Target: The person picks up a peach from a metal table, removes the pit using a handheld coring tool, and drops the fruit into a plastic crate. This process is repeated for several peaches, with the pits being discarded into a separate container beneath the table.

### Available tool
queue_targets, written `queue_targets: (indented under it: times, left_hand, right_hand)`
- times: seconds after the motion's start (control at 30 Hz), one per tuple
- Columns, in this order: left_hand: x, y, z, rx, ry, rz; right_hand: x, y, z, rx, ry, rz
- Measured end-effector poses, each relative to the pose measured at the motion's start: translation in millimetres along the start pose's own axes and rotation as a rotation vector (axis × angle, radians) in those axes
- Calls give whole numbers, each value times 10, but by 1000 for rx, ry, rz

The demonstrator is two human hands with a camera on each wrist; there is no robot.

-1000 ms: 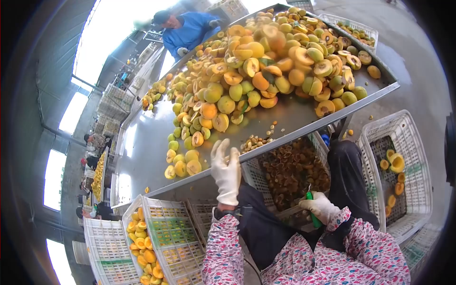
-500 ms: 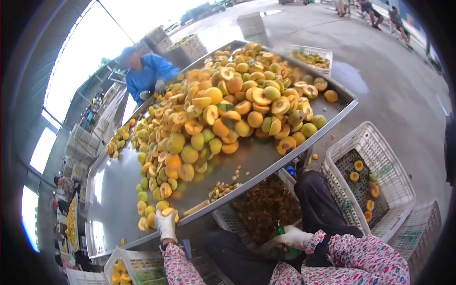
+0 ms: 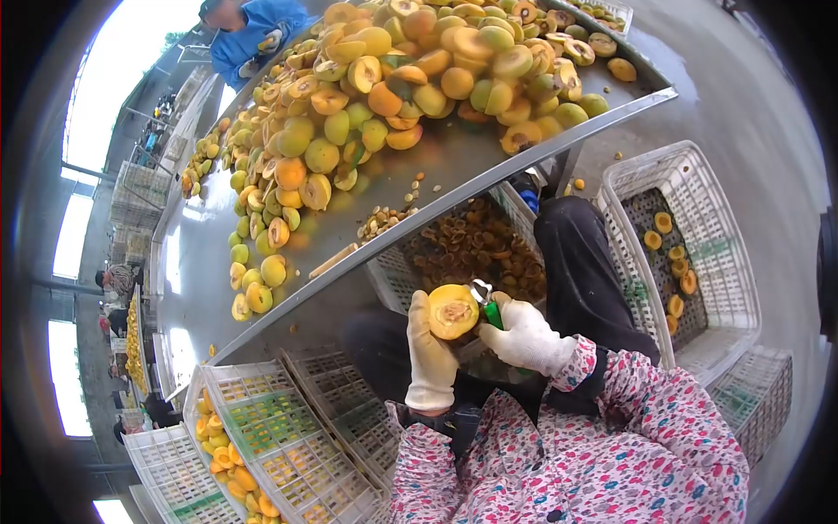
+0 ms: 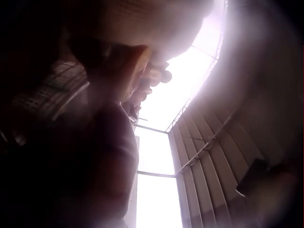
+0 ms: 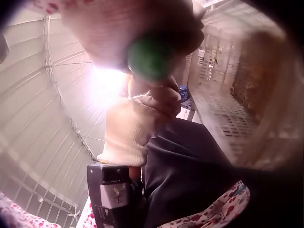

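In the head view, my gloved left hand (image 3: 430,358) holds a yellow peach half (image 3: 453,312), its cut face with the brown pit area turned up. My gloved right hand (image 3: 528,338) grips a green-handled pitting spoon (image 3: 493,313), whose metal loop is right at the fruit's edge. Both hands are above my lap, in front of the table's edge. The left wrist view is dark and backlit. In the right wrist view, the butt of the green handle (image 5: 152,59) sticks out of the right fist, with the left glove (image 5: 126,135) beyond it.
A metal table (image 3: 367,229) carries a large heap of halved peaches (image 3: 323,131), loose pits (image 3: 384,220) and a wooden stick (image 3: 333,260). Below it stands a crate of brown scraps (image 3: 471,244). Crates with peach halves stand at right (image 3: 733,262) and left (image 3: 205,384). Another person (image 3: 249,35) works across the table.
My left hand reached over the table edge to the near peaches, then came back to my lap with a peach half. My right hand raised the pitting spoon to it.
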State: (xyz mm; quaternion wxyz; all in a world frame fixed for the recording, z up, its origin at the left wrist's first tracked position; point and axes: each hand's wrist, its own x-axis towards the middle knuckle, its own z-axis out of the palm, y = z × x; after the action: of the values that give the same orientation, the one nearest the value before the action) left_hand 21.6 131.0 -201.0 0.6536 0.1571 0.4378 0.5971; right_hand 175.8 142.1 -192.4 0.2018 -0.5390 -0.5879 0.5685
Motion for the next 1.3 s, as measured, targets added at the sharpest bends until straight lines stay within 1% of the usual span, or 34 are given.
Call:
queue_targets:
  times: [0.03, 0.07, 0.13, 0.17, 0.2, 0.23, 0.27, 0.3, 0.33, 0.4, 0.43, 0.5, 0.53, 0.6, 0.63, 0.7, 0.73, 0.77, 0.83, 0.87, 0.9, 0.97, 1.0, 1.03, 1.1, 1.13, 1.17, 1.23, 1.27, 1.3]
  left_hand:
    - [12, 5, -6, -160, -50, -114]
    - [25, 7, -12, -129, -33, -113]
    - [-10, 61, 41, -83, -37, -103]
    - [-30, 87, 50, -41, -44, -88]
    - [-5, 80, -29, -93, -103, -149]
    - [14, 41, -105, -92, -99, -156]
    - [26, -1, -184, -108, -78, -231]
    - [24, -8, -199, -125, -59, -304]
    - [3, -20, -197, -126, -63, -308]
    - [-56, -65, -148, -34, 44, -232]
    - [-56, -89, -126, -37, 44, -240]
    - [-44, -152, -91, 2, 54, -43]
    - [-42, -186, -91, 2, 52, -54]
    - [-24, -217, -92, 172, 41, 124]
    - [-33, -206, -94, 176, 40, 114]
    - [-61, -197, -75, 498, 63, 277]
    - [-47, -205, -92, 451, 78, 261]
    - [-60, -195, -93, 453, 79, 248]
    - [-72, -161, -72, 279, 87, 144]
    - [-66, -161, -87, 291, 74, 165]
    - [-63, -173, -90, 292, 75, 155]
    - [-62, -194, -80, 369, 49, 242]
    - [-31, -227, -139, 348, 34, 228]
    - [-20, -254, -148, 352, 34, 228]
    - [7, -310, -137, 560, 4, 457]
    - [38, -333, -164, 598, -12, 507]
    - [45, -356, -167, 605, -18, 512]
    - [35, -387, -120, 628, 28, 596]
    - [38, -368, -115, 637, 15, 592]
    - [41, -329, -97, 538, -4, 444]
  right_hand:
    - [3, -2, -18, -10, 7, -3]
    - [-4, -38, -41, -5, 11, 1]
    - [-36, -129, -90, -180, -59, -31]
    - [-13, -129, -80, -178, -62, -25]
    - [23, -116, -63, -345, -73, -68]
    - [59, -87, -48, -510, -83, -110]
    - [117, -26, -29, -633, -108, -157]
    - [133, 26, -12, -632, -108, -150]
    - [150, 68, -10, -690, -109, -169]
    - [139, 18, -43, -751, -94, -192]
    - [135, 32, -12, -752, -96, -183]
    - [110, 90, 78, -876, 78, -339]
    - [117, 102, 105, -876, 78, -328]
    - [155, 57, 144, -1051, -2, -270]
    - [141, 8, 149, -1046, -3, -260]
    - [84, -97, 112, -995, -154, -250]
    - [95, -106, 117, -1013, -214, -229]
    - [102, -129, 134, -1008, -220, -217]
    - [117, -166, 151, -904, -325, -51]
    - [46, -106, 151, -697, -235, -86]
    - [31, -134, 148, -692, -238, -77]
    - [7, -285, 108, -568, -352, 60]
    - [33, -404, 43, -462, -460, 235]
    - [31, -400, 43, -459, -460, 233]
    - [29, -387, 35, -161, -459, 402]
    - [24, -386, 24, -157, -456, 397]
    - [20, -388, 11, -158, -451, 396]
    - [18, -394, -4, -145, -437, 391]
    - [17, -405, -7, -251, -438, 331]
    - [11, -411, -16, -358, -438, 274]
